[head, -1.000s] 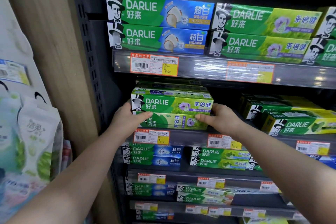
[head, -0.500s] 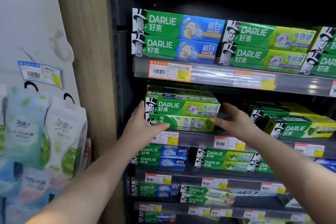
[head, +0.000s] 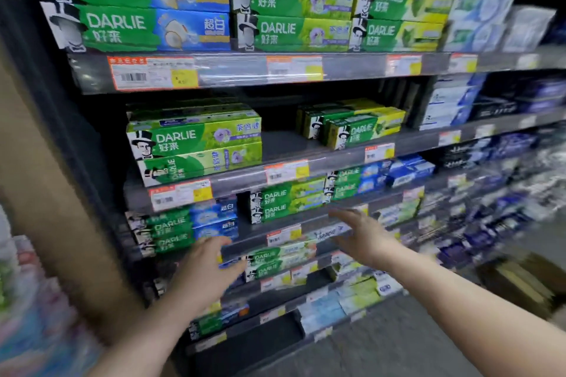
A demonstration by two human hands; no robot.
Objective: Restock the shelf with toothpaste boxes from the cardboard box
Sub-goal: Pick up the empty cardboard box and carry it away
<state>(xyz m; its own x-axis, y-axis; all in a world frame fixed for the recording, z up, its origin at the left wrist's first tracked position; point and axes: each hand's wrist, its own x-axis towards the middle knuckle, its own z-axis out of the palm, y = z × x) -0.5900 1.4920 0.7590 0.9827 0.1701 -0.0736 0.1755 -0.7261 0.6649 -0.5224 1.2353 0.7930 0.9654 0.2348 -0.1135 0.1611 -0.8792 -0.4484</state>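
Hands empty, fingers spread wide: left hand at 7 o'clock, right hand at 5 o'clock below the stacked toothpaste boxes.

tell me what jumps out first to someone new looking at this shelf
The stack of green toothpaste boxes at the left of the second shelf, its bottom box turned on end. Both bare hands, left hand and right hand, hang open and empty below it. A cardboard box sits blurred at lower right.

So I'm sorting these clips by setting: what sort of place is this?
Most likely a shop's toothpaste aisle: tiered shelves packed with toothpaste boxes, and price tags along each shelf edge.
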